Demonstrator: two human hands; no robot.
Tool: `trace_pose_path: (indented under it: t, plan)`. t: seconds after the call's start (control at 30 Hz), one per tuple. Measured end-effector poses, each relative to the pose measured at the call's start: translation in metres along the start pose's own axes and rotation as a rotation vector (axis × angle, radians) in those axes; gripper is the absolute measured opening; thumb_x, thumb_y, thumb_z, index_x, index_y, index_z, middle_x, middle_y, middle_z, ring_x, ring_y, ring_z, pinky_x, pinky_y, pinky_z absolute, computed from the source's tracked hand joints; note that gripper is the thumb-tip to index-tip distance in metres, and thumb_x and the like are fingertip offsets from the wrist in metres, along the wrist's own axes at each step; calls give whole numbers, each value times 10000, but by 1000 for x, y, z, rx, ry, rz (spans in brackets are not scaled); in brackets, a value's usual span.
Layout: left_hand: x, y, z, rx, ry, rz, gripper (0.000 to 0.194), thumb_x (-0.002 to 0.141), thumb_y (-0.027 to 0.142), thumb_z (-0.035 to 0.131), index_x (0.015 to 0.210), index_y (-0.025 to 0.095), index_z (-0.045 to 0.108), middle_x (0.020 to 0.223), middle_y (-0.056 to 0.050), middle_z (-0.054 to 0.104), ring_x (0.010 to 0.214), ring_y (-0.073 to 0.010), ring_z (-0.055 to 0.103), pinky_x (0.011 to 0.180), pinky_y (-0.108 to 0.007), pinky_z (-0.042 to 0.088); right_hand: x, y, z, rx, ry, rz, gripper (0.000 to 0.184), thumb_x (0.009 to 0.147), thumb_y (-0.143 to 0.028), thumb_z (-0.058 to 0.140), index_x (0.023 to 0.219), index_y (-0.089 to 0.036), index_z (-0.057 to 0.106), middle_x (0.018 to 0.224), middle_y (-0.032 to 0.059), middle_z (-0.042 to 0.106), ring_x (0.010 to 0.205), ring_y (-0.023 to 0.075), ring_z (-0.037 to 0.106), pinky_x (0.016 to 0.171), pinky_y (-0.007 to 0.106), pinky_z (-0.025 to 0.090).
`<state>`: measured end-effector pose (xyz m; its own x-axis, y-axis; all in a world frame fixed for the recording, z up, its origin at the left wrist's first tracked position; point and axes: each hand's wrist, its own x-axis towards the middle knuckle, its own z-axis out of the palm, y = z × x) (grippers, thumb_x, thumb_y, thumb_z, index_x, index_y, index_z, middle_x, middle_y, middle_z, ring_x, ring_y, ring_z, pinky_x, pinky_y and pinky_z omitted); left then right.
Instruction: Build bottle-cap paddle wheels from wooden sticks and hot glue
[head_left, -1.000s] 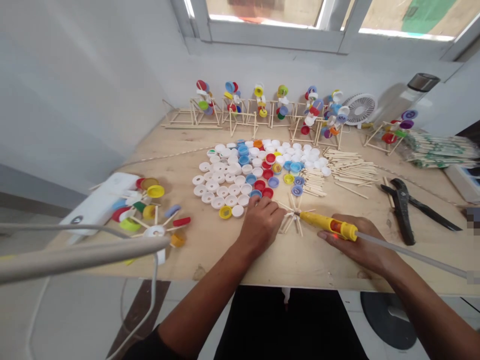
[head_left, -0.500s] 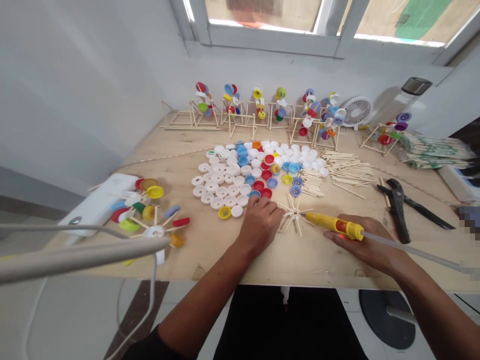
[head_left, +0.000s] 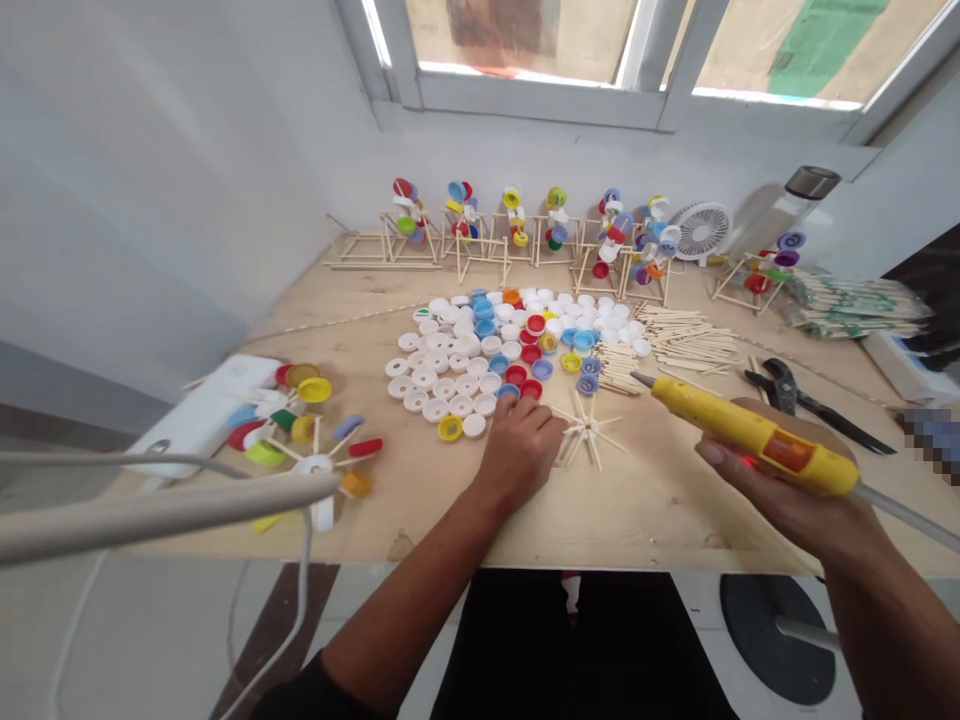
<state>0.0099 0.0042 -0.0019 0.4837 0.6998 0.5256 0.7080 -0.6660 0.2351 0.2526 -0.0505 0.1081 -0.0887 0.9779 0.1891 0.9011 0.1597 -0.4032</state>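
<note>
My right hand (head_left: 780,485) grips a yellow glue gun (head_left: 750,433), lifted off the table with its tip pointing up and left over the sticks. My left hand (head_left: 521,447) rests on the plywood table (head_left: 645,500) with its fingers curled, beside a small star of wooden sticks (head_left: 586,429) joined at a white cap. Its fingertips touch the near edge of a spread of bottle caps (head_left: 495,350), mostly white with some red, blue and yellow. What the left fingers press on is hidden.
Loose sticks (head_left: 690,340) lie right of the caps. Black pliers (head_left: 799,395) lie at the right. Several cap-and-stick windmill models (head_left: 525,225) line the back, with a small fan (head_left: 701,230). A finished cap wheel (head_left: 315,455) and a white power strip (head_left: 202,410) sit left.
My right hand has lifted the glue gun up and away to the right from the stick star. The left hand stays put.
</note>
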Motion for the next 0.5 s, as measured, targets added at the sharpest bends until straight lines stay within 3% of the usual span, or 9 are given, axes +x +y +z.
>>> trace_pose_path:
  t: [0.07, 0.2, 0.27, 0.37, 0.5]
  plan:
    - [0, 1, -1, -1, 11, -8, 186, 860, 181, 475, 777, 186, 641, 727, -43, 625, 761, -187, 519, 787, -384, 321, -3, -4, 6, 63, -17, 6, 295, 809, -504, 529, 708, -228, 516, 637, 7, 555, 575, 144, 535, 510, 262, 400]
    - [0, 2, -1, -13, 26, -19, 170, 851, 186, 488, 807, 189, 651, 720, -40, 625, 758, -187, 519, 789, -386, 327, -9, -7, 26, 191, -216, -63, 281, 838, -481, 491, 768, -214, 543, 696, 9, 585, 637, 150, 563, 564, 262, 436]
    - [0, 1, 0, -13, 32, -23, 168, 848, 181, 488, 813, 186, 652, 717, -41, 624, 758, -187, 521, 793, -386, 331, -12, -4, 31, 211, -241, -62, 273, 848, -469, 486, 793, -209, 549, 718, 11, 590, 660, 150, 567, 590, 261, 442]
    - [-1, 0, 0, -5, 37, -22, 165, 844, 180, 491, 802, 183, 650, 720, -43, 626, 752, -187, 520, 791, -387, 335, -17, 10, 27, 173, -119, 2, 235, 844, -452, 505, 851, -224, 562, 742, 13, 603, 676, 165, 581, 595, 271, 442]
    - [-2, 1, 0, -7, 31, -16, 165, 850, 207, 495, 789, 197, 648, 730, -45, 629, 761, -191, 523, 783, -385, 336, -20, 39, 9, 28, 159, 36, 228, 827, -436, 535, 942, -241, 567, 913, 63, 643, 787, 213, 620, 677, 314, 457]
